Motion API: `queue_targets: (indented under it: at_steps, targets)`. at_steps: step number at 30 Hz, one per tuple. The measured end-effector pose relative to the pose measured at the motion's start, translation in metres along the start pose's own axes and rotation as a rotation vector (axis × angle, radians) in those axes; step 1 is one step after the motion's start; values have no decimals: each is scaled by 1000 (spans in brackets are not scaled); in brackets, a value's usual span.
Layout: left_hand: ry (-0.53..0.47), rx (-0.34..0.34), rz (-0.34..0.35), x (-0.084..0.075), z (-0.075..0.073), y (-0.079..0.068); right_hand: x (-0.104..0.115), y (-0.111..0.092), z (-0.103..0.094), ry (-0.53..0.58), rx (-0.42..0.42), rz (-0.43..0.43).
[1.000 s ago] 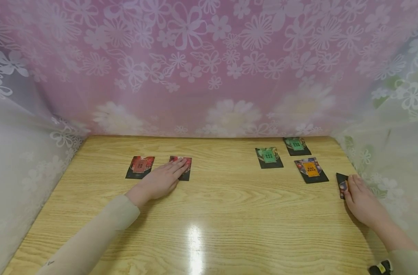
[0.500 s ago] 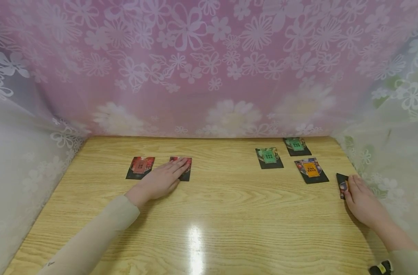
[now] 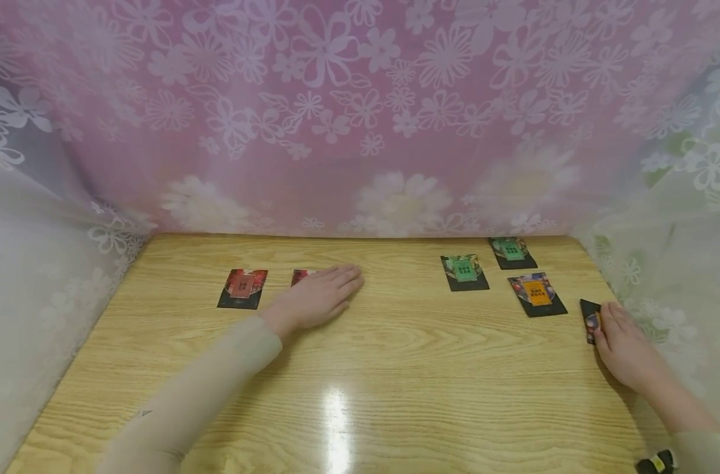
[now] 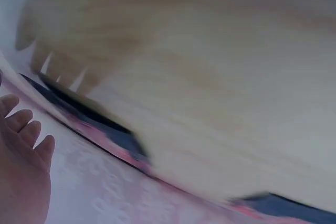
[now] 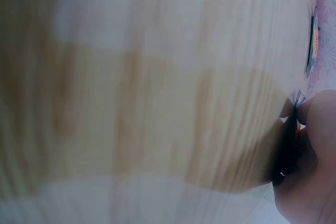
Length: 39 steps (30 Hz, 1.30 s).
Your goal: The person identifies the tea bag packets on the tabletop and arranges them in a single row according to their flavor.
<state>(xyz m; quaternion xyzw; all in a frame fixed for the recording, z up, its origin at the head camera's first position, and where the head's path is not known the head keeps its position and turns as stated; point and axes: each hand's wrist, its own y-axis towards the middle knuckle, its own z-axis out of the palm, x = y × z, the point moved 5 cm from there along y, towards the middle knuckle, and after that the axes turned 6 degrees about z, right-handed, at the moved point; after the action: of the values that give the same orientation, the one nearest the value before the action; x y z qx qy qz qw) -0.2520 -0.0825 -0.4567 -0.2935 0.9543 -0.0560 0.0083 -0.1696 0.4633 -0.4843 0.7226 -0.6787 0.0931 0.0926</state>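
Note:
My left hand (image 3: 315, 299) hovers over the second red-labelled packet (image 3: 299, 275), covering most of it. Its fingers are straight and hold nothing; a shadow below, in the left wrist view, shows the hand (image 4: 23, 166) off the table. Left of it lies another black packet with a red label (image 3: 242, 288). Toward the table's right edge, my right hand (image 3: 626, 345) grips an orange packet (image 3: 591, 321), mostly hidden by the fingers. The right wrist view shows this dark packet (image 5: 286, 148) tilted between thumb and fingers.
Two green-labelled packets (image 3: 465, 271) and an orange-labelled packet (image 3: 538, 294) lie at the back right. A small black item with a yellow patch (image 3: 657, 462) is by the right sleeve. Floral curtains (image 3: 360, 131) enclose the wooden table (image 3: 431, 382) behind and at both sides.
My left hand has lifted from the second red-labelled packet and shifted right, its fingertips now past the packet's right edge. The right hand and its packet have stayed put.

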Motion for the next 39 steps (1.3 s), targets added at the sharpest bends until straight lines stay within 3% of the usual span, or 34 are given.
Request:
queue_targets:
  at_steps: [11, 24, 31, 35, 39]
  targets:
    - [66, 28, 57, -33, -6, 76, -2, 1, 2, 13, 0, -1]
    - [122, 32, 35, -65, -18, 153, 1, 1, -2, 13, -13, 9]
    - [109, 45, -17, -77, -19, 182, 4, 0, -3, 13, -18, 2]
    - [89, 80, -45, -83, -19, 192, 4, -1, -3, 19, -16, -5]
    - [112, 106, -31, -90, -19, 198, 5, 0, -2, 21, -32, -13]
